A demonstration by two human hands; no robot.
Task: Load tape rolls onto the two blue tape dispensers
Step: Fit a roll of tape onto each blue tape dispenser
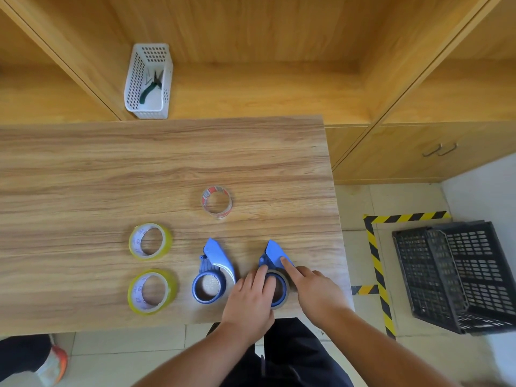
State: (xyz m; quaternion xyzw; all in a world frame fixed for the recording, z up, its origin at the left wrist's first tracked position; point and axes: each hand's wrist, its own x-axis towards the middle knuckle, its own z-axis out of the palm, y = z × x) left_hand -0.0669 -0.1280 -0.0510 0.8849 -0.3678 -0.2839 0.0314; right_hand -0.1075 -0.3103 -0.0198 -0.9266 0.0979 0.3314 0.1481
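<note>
Pliers (152, 85) in white basket (134, 79)

1. Left hand (248, 300) and right hand (315, 291): bare, no gloves, rings or watch seen.
2. Forearms bare to the near frame edge; no sleeves visible.
3. Dark navy trousers (293, 356) below, between the forearms.

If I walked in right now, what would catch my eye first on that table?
Both hands, the left hand and right hand, working on the right blue dispenser at the table's near edge, a tape roll around its hub. Left of it lies the second blue dispenser, then two yellow tape rolls.
</note>
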